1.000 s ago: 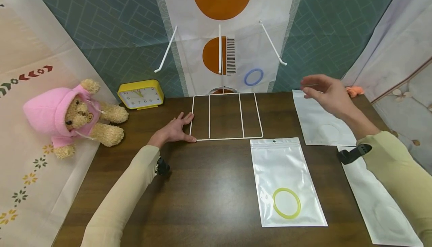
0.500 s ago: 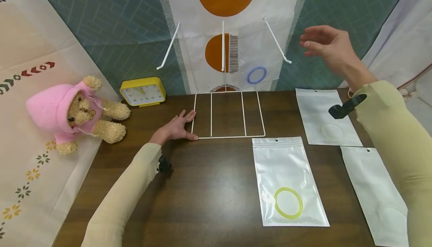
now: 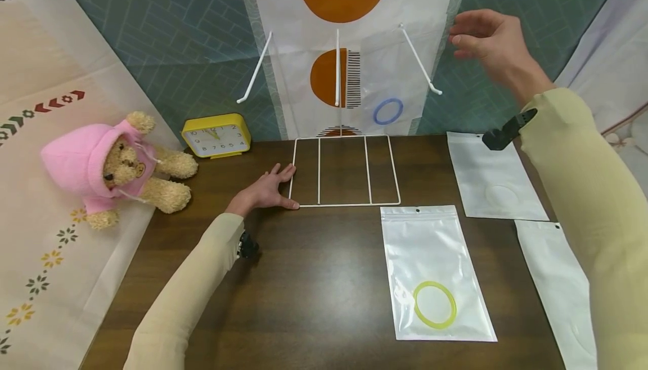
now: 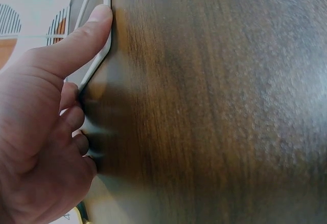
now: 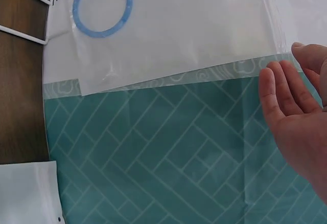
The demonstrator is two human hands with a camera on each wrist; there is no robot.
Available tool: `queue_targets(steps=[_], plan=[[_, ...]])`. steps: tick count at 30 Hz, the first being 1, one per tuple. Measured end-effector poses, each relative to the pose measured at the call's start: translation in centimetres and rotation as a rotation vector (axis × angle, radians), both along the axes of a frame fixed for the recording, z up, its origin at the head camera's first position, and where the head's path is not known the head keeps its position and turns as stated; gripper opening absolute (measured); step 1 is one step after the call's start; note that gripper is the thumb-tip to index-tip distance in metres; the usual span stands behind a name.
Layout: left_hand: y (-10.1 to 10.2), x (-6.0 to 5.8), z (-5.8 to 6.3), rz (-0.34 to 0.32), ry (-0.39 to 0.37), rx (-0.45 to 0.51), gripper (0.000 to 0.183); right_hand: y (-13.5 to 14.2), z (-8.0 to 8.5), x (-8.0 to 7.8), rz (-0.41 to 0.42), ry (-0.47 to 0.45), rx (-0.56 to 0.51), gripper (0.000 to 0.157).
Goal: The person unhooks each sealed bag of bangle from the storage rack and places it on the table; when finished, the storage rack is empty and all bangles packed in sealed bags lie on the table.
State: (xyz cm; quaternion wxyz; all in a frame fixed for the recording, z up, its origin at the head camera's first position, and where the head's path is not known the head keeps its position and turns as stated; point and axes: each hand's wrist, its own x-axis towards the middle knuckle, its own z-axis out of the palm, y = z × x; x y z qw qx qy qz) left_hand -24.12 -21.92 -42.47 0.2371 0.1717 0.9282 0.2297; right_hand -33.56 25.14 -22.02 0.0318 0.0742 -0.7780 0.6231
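Note:
A white wire stand (image 3: 349, 205) has its flat barred base on the table, with white arms rising behind it. My left hand (image 3: 263, 190) rests at the base's front left corner, thumb on the wire and fingers spread against the left side. In the left wrist view, the thumb (image 4: 84, 40) lies along the wire. My right hand (image 3: 493, 44) is in the air, right of the stand's right arm (image 3: 420, 61). Its fingers bend loosely around nothing. A translucent bag (image 5: 179, 40) with a blue ring (image 5: 130, 1) seems to hang at that arm; its attachment is hard to see.
A silvery bag (image 3: 430, 252) with a yellow-green ring (image 3: 415, 299) lies in front of the stand. Two white bags lie at right, one (image 3: 486, 162) behind the other (image 3: 547, 269), partly under my right forearm. A yellow clock (image 3: 215, 134) and pink-hooded teddy bear (image 3: 83, 153) are at left.
My right hand has risen from above the white bag at right to beside the stand's right arm. The left hand has stayed at the base corner. The head view has shifted slightly.

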Motion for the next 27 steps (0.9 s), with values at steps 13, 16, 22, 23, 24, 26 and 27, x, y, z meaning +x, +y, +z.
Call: queue_targets(steps=[13, 16, 22, 23, 24, 26, 27], plan=[[0.38, 0.42, -0.11, -0.005, 0.002, 0.002, 0.106, -0.33, 0.64, -0.72, -0.036, -0.004, 0.077, 0.049], [0.37, 0.41, -0.06, -0.002, -0.001, 0.002, 0.106, -0.3, 0.73, -0.7, -0.04, -0.005, 0.092, 0.049], [0.35, 0.31, -0.12, -0.005, -0.005, -0.001, 0.107, -0.37, 0.66, -0.69, -0.03, 0.001, 0.08, 0.047], [0.35, 0.32, -0.14, -0.005, -0.006, -0.001, 0.107, -0.39, 0.64, -0.72, -0.03, 0.002, 0.08, 0.047], [0.36, 0.3, -0.18, -0.004, -0.009, -0.001, 0.107, -0.41, 0.63, -0.75, -0.03, 0.002, 0.082, 0.047], [0.37, 0.27, -0.23, -0.002, -0.015, -0.001, 0.107, -0.41, 0.65, -0.78, -0.035, -0.003, 0.091, 0.047], [0.37, 0.24, -0.26, -0.003, -0.016, 0.0, 0.107, -0.39, 0.66, -0.78, -0.038, -0.005, 0.097, 0.047]])
